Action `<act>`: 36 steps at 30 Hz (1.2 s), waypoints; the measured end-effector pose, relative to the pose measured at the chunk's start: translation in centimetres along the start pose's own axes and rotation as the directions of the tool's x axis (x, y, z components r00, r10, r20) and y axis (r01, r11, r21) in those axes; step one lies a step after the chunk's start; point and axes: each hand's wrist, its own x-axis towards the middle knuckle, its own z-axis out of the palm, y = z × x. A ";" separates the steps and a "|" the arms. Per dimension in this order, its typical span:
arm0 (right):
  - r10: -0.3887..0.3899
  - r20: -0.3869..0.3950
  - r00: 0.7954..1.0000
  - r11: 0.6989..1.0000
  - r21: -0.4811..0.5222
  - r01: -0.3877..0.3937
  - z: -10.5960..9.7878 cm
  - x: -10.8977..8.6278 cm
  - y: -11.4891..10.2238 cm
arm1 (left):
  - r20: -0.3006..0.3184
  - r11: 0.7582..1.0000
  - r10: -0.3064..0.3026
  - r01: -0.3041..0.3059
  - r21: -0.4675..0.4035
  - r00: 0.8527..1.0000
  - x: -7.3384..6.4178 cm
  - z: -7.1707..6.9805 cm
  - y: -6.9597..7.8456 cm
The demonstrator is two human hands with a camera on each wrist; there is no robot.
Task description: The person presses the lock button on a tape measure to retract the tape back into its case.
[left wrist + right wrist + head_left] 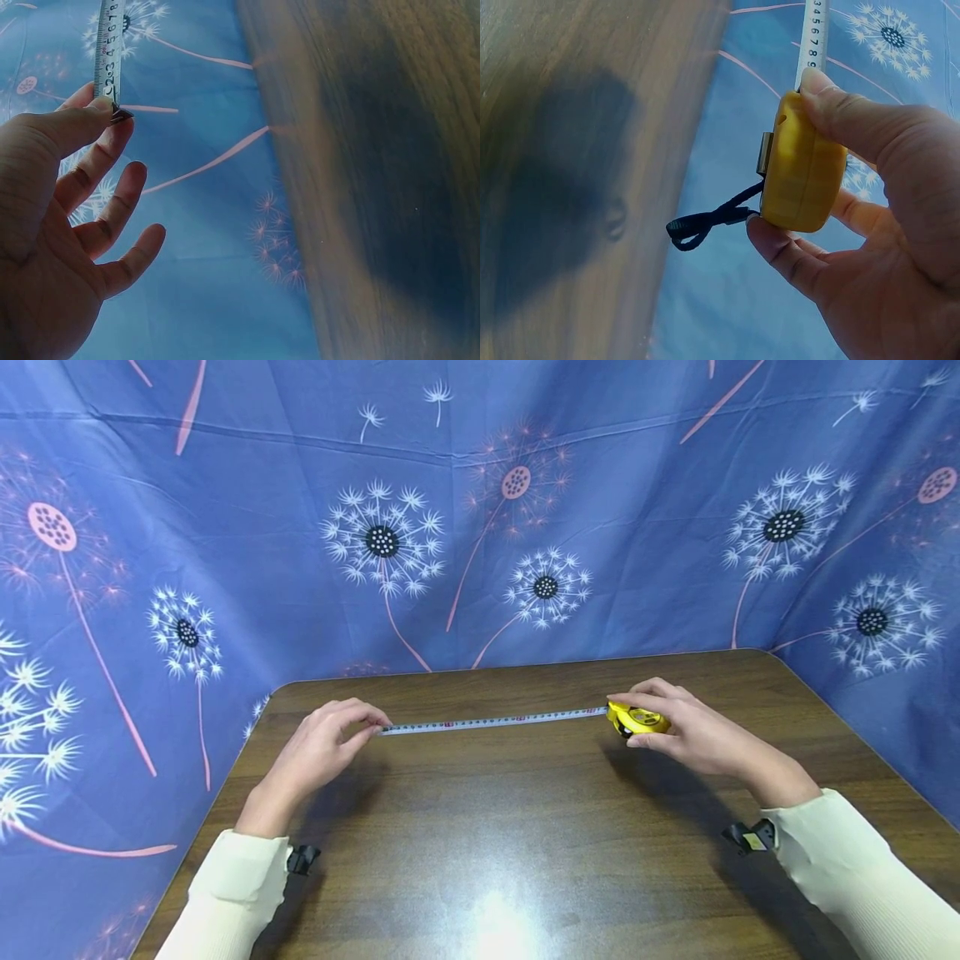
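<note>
Your left hand (326, 742) pinched one tape (487, 722) at left; your right hand (696, 729) gripped one case (804, 172) at right.

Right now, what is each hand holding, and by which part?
The left hand pinches the tape blade by its free end; the right hand grips the yellow case between thumb and fingers.
</note>
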 end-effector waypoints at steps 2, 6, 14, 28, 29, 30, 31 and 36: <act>0.000 0.004 1.000 1.000 0.004 0.000 0.1 0.0 -0.1 | 0.003 1.000 -0.003 0.003 -0.001 1.000 0.1 0.0 0.1; -0.023 0.001 1.000 1.000 0.006 0.023 0.4 0.0 -0.2 | 0.009 1.000 -0.014 0.014 -0.004 1.000 0.2 0.0 0.2; -0.029 -0.010 1.000 1.000 0.002 0.029 0.5 0.2 -0.5 | 0.015 1.000 -0.028 0.028 -0.009 0.999 0.2 -0.2 0.3; -0.003 0.032 0.999 1.000 0.028 0.002 0.7 0.9 -1.1 | 0.020 1.000 -0.023 0.024 -0.020 1.000 0.5 0.0 0.8; -0.007 0.030 1.000 1.000 0.027 0.006 0.7 1.0 -1.1 | 0.018 0.999 -0.024 0.024 -0.021 1.000 0.5 0.0 0.8; -0.009 0.029 1.000 1.000 0.027 0.008 0.7 1.0 -1.1 | 0.018 0.999 -0.024 0.025 -0.021 1.000 0.5 0.0 0.8; -0.009 0.029 1.000 1.000 0.027 0.008 0.7 1.0 -1.2 | 0.018 0.999 -0.025 0.026 -0.021 1.000 0.6 0.0 0.9; -0.012 0.026 1.000 1.000 0.024 0.011 0.8 1.2 -1.4 | 0.023 1.000 -0.020 0.020 -0.023 1.000 0.7 0.1 0.8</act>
